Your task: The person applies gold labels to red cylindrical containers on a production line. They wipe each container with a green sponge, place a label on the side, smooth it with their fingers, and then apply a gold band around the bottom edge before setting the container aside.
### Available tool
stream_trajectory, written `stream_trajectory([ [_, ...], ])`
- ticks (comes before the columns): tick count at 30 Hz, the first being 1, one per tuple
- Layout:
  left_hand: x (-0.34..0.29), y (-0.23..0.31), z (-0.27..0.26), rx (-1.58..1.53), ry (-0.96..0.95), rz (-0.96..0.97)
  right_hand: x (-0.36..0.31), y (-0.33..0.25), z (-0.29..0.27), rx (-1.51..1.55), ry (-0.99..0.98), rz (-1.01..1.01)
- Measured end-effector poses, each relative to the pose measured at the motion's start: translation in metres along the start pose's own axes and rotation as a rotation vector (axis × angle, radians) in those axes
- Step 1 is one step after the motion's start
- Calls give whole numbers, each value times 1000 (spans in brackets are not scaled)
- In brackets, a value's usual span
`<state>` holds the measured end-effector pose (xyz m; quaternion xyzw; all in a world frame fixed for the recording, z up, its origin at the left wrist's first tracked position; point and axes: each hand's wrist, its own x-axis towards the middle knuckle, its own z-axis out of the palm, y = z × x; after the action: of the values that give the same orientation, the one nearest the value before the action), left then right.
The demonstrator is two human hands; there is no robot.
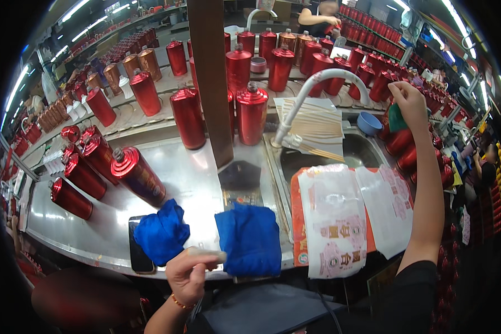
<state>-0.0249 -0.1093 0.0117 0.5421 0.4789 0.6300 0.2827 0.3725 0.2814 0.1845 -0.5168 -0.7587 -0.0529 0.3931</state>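
Observation:
My left hand (188, 277) hovers at the counter's front edge, by a crumpled blue cloth (162, 232) and a folded blue cloth (249, 240). Its index finger, pale at the tip, points right, apart from the thumb; no held thing shows. My right hand (411, 104) is raised at the right, its fingers closed in a pinch; what they hold, if anything, is hidden. Beside its palm shows a green piece (396, 118), and I cannot tell whether the hand grips it. Printed translucent sheets (335, 220) lie on an orange-red board (298, 209) over the sink.
Several red bottles (138, 175) stand or lean on the metal counter. A brown post (210, 83) rises ahead. A white curved faucet (300, 103) arches over the sink (286, 161), near a blue bowl (369, 123) and thin wooden sticks (320, 149). Another person (317, 21) works beyond.

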Motion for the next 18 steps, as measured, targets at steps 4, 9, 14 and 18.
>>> stream_trajectory([
  [4, -3, -17, -20, 144, 160, -83, 99, 70, 42, -145, -65, -55],
  [9, 6, -9, -25, 280, 204, -143, 201, 12, 131, -58, -362, -322],
  [14, 25, -21, -29, 202, 119, -180, 251, 100, 182, 49, -639, -335],
  [18, 17, -21, -29, 142, 196, -278, 237, 81, 224, 0, -650, -388],
])
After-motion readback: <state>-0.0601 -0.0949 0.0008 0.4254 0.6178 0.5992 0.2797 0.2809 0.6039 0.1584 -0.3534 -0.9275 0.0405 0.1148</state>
